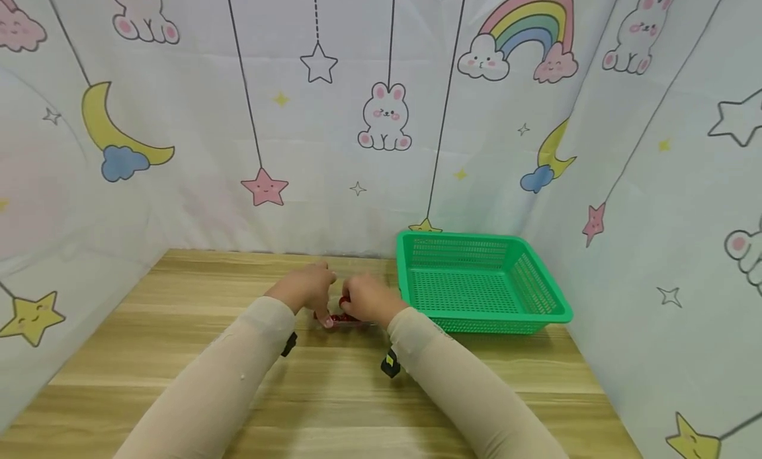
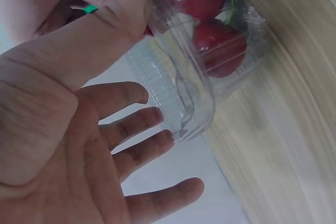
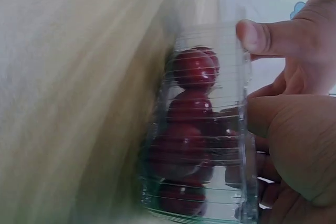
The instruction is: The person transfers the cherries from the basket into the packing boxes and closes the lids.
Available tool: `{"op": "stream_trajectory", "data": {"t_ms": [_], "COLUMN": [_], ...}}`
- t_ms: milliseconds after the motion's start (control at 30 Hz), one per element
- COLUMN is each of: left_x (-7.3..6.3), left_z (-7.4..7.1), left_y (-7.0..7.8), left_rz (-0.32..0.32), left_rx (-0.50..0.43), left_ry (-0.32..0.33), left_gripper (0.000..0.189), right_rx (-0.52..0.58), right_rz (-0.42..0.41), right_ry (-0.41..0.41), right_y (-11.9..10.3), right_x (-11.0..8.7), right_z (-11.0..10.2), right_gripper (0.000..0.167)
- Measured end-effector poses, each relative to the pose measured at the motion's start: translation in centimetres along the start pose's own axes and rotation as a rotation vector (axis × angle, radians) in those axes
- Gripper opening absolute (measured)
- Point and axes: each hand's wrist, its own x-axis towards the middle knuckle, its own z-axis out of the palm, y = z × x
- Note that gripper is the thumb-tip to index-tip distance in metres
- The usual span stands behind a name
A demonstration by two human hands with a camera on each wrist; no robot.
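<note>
A clear plastic box [image 3: 227, 85] holding several dark red cherries [image 3: 194, 70] sits on the table between my two hands. A green stem shows beside the cherries [image 2: 219, 48] in the left wrist view. My left hand [image 1: 311, 287] is at the box's left side, its thumb at the rim and its other fingers extended and spread. From the right, my right hand [image 1: 374, 299] reaches over the box with curled fingers and pinches one cherry [image 1: 344, 301] above the others. The hand partly hides its fingertips and the box.
To the right of the hands, a green plastic basket [image 1: 485, 324] with slotted walls stands on the wood-grain table [image 1: 333, 399]. A white curtain [image 1: 333, 155] printed with rabbits, stars and moons hangs behind the table and along its sides.
</note>
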Motion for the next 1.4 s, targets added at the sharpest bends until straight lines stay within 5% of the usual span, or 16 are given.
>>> {"op": "stream_trajectory", "data": {"t_ms": [267, 533, 700, 967, 1200, 1400], "left_x": [-0.4, -1.1, -1.4, -1.6, -0.7, 0.4], "left_z": [0.5, 0.8, 0.9, 1.3, 1.7, 2.2], "left_y": [-1.3, -2.9, -3.5, -4.8, -6.0, -7.3], "left_rz": [0.013, 0.024, 0.040, 0.059, -0.045, -0.062], "left_rx": [-0.119, -0.146, -0.186, -0.306, -0.287, -0.350], "left_ry": [0.002, 0.022, 0.051, 0.105, 0.185, 0.187], "left_gripper": [0.112, 0.118, 0.118, 0.089, 0.068, 0.057], "right_rx": [0.042, 0.143, 0.268, 0.559, 0.712, 0.818], "right_rz": [0.044, 0.154, 0.277, 0.390, 0.490, 0.499], "right_ry": [0.056, 0.352, 0.442, 0.487, 0.494, 0.494], "right_y": [-0.3, -0.7, -0.5, 0.6, 1.4, 2.0], "right_x": [-0.6, -0.7, -0.5, -0.3, -0.1, 0.1], "right_z": [1.1, 2.9, 3.6, 4.3, 4.5, 4.3], "right_gripper": [0.021, 0.030, 0.038, 0.055, 0.058, 0.056]}}
